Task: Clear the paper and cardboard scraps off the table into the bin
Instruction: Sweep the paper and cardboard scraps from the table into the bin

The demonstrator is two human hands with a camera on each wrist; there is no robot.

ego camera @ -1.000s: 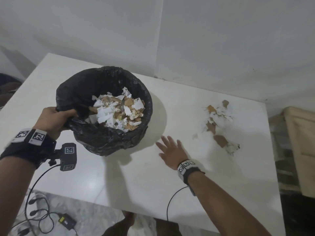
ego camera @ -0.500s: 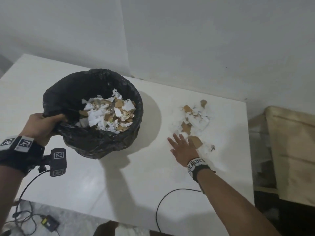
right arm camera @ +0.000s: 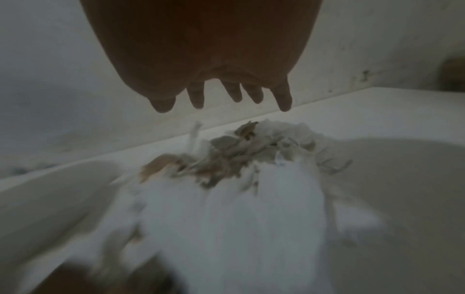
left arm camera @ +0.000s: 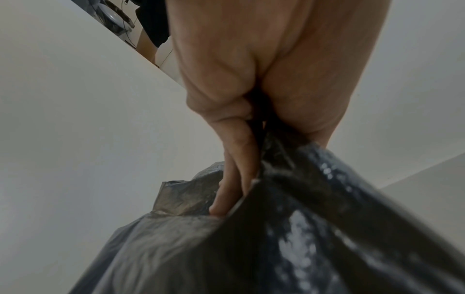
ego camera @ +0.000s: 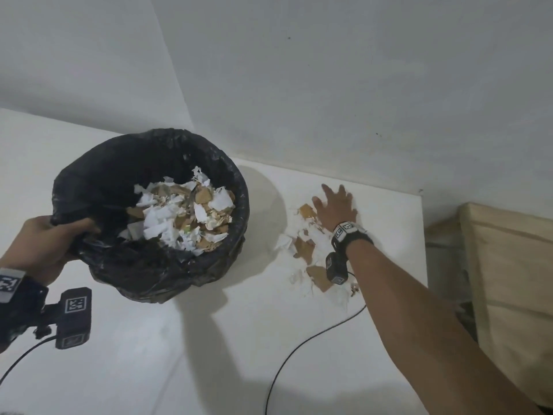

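A round bin (ego camera: 167, 274) lined with a black bag holds a heap of white paper and brown cardboard scraps (ego camera: 182, 217). My left hand (ego camera: 52, 244) grips its near-left rim, with fingers curled over the bag plastic (left arm camera: 314, 218) in the left wrist view. On the white table (ego camera: 209, 339), right of the bin, lies a loose pile of scraps (ego camera: 305, 250). My right hand (ego camera: 335, 208) is spread flat, fingers straight, over the far end of that pile near the wall. The right wrist view is blurred and shows the scraps (right arm camera: 236, 159) below the straight fingers (right arm camera: 283, 99).
A black cable (ego camera: 299, 345) trails across the table from my right wrist toward the near edge. The wall (ego camera: 329, 100) runs just behind the pile. A pale wooden piece of furniture (ego camera: 508, 280) stands beyond the table's right edge. Floor and cables show past the near-left edge.
My right hand has reached from the middle of the table out to the far right, over the scrap pile. The bin stays gripped in my left hand.
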